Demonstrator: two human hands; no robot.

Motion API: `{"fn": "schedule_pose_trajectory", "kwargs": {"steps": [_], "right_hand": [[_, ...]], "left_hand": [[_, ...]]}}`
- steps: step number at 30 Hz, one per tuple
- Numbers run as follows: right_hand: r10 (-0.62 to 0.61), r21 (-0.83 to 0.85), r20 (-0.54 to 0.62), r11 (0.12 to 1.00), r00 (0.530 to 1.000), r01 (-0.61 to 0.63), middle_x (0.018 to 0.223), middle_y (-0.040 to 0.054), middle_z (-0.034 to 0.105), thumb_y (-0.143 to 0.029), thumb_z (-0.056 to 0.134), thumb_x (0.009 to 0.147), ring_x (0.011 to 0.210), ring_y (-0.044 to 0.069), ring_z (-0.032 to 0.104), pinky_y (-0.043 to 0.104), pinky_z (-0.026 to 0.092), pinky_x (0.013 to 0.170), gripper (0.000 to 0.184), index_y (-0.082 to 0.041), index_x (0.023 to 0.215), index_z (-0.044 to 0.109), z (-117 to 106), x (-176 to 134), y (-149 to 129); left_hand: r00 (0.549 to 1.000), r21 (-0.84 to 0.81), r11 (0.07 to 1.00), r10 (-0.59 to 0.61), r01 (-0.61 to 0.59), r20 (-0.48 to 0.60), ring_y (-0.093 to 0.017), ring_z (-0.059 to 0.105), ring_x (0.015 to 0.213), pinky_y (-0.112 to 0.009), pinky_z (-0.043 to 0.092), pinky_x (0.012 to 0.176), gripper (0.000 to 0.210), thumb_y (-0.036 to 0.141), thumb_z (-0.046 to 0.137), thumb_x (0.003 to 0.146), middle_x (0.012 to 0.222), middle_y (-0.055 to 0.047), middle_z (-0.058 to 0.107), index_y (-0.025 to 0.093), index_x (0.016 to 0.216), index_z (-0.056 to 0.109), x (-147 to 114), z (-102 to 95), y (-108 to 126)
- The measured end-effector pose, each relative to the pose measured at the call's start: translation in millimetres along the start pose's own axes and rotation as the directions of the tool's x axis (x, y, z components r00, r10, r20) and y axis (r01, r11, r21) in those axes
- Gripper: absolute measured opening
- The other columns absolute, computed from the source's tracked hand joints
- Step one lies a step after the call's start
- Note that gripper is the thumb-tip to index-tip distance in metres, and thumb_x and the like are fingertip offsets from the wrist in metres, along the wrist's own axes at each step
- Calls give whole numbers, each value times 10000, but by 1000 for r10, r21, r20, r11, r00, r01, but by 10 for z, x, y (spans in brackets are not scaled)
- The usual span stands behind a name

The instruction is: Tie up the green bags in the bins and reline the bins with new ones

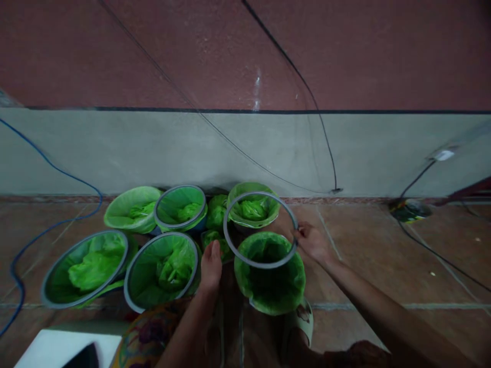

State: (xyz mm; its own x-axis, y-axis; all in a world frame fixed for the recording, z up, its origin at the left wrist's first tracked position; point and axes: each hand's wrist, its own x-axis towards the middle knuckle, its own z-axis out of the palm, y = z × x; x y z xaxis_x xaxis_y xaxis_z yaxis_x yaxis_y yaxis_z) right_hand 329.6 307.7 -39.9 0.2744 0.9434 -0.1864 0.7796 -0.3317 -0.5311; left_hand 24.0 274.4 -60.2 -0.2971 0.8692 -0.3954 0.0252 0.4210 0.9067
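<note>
My right hand is closed on the right side of a grey plastic ring. The ring is held tilted above a bin lined with a green plastic bag, which stands between my feet, and partly overlaps a second lined bin behind it. My left hand is raised to the left of the ring, apart from it. Its fingers look stretched out, with nothing visible in them. Left of that hand, a lined bin with a grey rim ring has a bunched green bag inside.
More green-lined bins stand left: a ringed one, another ringed one and one without a visible ring. A blue cable runs at far left. A white box is at lower left. Black wires cross the wall.
</note>
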Motion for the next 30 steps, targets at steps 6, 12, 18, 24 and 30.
{"fn": "schedule_pose_trajectory", "kwargs": {"steps": [6,12,18,24,30], "right_hand": [[16,-82,133,997,991,-5,717,37,687,-308,470,901,628,156,627,226,376,555,270,-166,1038,654,18,-742,662],[124,-240,141,967,982,-88,962,102,741,-301,462,933,881,194,690,230,428,683,318,-158,1154,640,217,-601,744],[127,-348,184,936,975,-56,1067,131,726,-301,440,944,993,240,686,274,467,770,374,-154,1253,591,457,-426,730],[128,-367,206,929,970,-45,1096,150,715,-301,420,952,1044,253,671,300,474,836,390,-142,1278,562,507,-379,790],[158,-387,222,920,962,-61,1105,167,705,-320,418,947,1043,274,669,335,486,834,403,-147,1283,555,529,-447,810]], "left_hand": [[914,210,978,-69,-18,399,-154,635,611,-268,487,626,285,421,570,833,718,-42,681,144,841,637,-36,257,152],[904,762,536,5,-363,427,-199,678,869,-264,478,757,236,219,472,890,874,-98,731,136,828,684,206,517,59],[922,893,264,-39,-363,386,-241,665,1057,-281,486,846,355,238,378,931,1097,-149,717,123,1001,707,355,572,-54],[916,908,188,-74,-375,394,-234,666,1077,-267,502,855,370,283,383,935,1104,-142,718,136,1035,708,385,590,-151],[912,912,131,-88,-388,400,-237,659,1095,-274,503,885,388,279,372,942,1133,-148,709,116,1068,701,276,600,-144]]}}
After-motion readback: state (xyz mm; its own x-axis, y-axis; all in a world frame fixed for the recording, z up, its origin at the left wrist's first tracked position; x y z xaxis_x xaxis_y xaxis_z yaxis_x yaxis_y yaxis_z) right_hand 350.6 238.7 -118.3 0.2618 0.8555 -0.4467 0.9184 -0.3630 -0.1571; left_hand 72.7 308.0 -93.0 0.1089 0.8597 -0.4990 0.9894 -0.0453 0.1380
